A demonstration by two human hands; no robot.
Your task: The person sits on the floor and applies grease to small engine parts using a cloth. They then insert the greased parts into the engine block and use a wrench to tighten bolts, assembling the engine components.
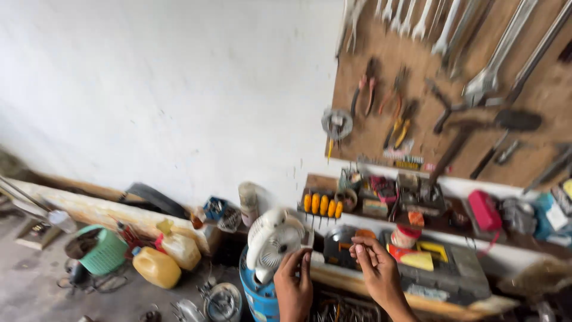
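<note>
White plastic fan (pixel 271 241) on the blue drum (pixel 257 298): left hand (pixel 293 280) touches its guard, fingers loosely extended; right hand (pixel 374 262) pinches something small, unidentifiable; fan not yet lifted.

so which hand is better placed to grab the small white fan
Left, probably. The left hand is raised right beside the white fan, fingertips at its edge; the right hand is further off with fingers pinched together.

Both forearms are cut off by the lower edge. The blue drum (pixel 257 298) is partly hidden behind the left hand (pixel 294 286) and cropped below. Wrenches (pixel 488 65) are blurred and cut off at the top edge. Items on the shelf (pixel 453 220) are too blurred to identify.
</note>
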